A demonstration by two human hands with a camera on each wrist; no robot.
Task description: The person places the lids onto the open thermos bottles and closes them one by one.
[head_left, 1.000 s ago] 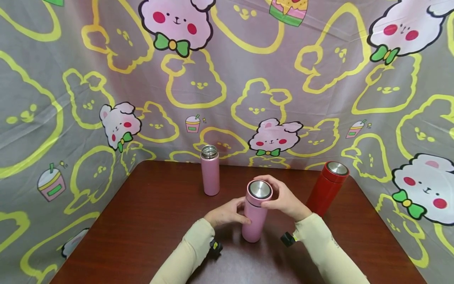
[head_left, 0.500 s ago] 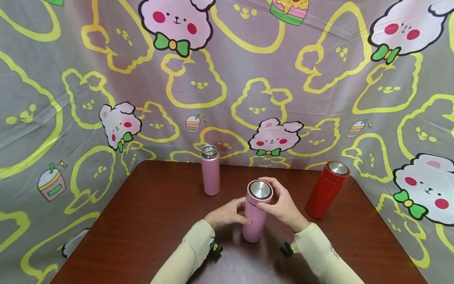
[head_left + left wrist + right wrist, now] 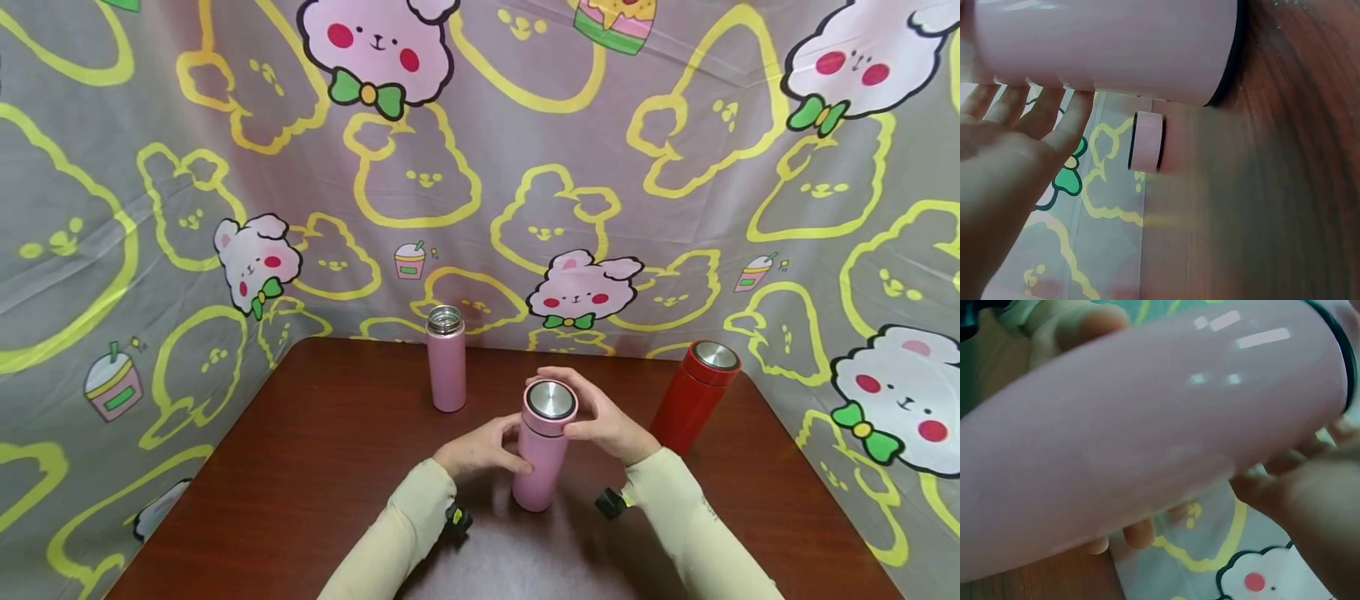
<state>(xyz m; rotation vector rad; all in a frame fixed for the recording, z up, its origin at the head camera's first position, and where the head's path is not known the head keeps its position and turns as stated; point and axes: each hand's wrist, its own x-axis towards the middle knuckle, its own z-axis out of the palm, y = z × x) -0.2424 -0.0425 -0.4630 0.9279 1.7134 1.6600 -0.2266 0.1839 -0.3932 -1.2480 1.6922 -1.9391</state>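
Note:
A pink thermos bottle with a steel-topped pink lid stands on the table in the middle of the head view. My left hand grips its body from the left, thumb in front. From the right, my right hand holds the lid between thumb and fingers, the thumb at its near right edge. In the left wrist view, fingers lie along the bottle's side. A short pink cylinder with black edges, like a lid, sits beyond. The bottle's body fills the right wrist view.
Behind to the left stands a second pink bottle, uncovered, its steel neck showing. A red thermos bottle with a steel-topped lid is at the right, partly behind my right hand. Patterned cloth hangs around the brown table.
My right hand's thumb shifted left across the lid's front, then back right, while the fingers moved around its far side. The left hand and the bottle stayed put.

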